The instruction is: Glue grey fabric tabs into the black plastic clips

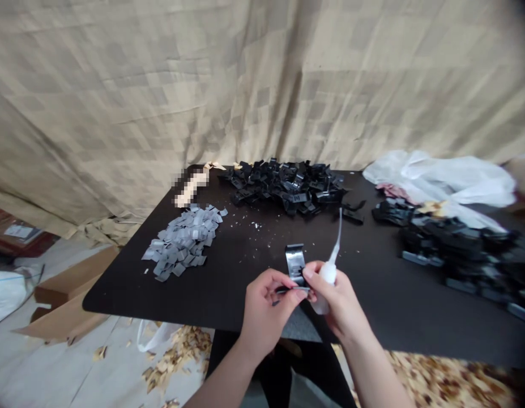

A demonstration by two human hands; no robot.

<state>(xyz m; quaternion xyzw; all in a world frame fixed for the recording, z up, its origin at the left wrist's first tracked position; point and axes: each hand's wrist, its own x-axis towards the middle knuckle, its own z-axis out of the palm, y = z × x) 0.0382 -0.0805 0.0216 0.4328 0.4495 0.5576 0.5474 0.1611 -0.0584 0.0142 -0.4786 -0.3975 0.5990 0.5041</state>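
At the far left, a white sack (6,292) lay on the floor beside an opened cardboard box (69,294), below a patterned curtain (245,73) that hung across the whole background. To the right of these began the dark bench (126,283), whose left portion bore a heap of small grey pieces (183,241); tan scraps (181,354) were strewn on the floor below its front edge. Toward the middle, the left hand (264,306) was closed in a pinch, thumb against fingers, on the lower end of a curved black part (294,263), which stood roughly upright above the front of the bench. Farther back lay a broad pile of black pieces (287,184), with white specks on the surface before it. Just right of the part, the right hand (341,297) gripped a white bottle (329,273), its slender nozzle directed upward; the thumb tip lay at the part's edge, though whether it pressed there could not be told. Farther right, a second, blurred black stack (453,243) occupied the bench, with a crumpled white plastic bag (440,173) behind and partly over it.
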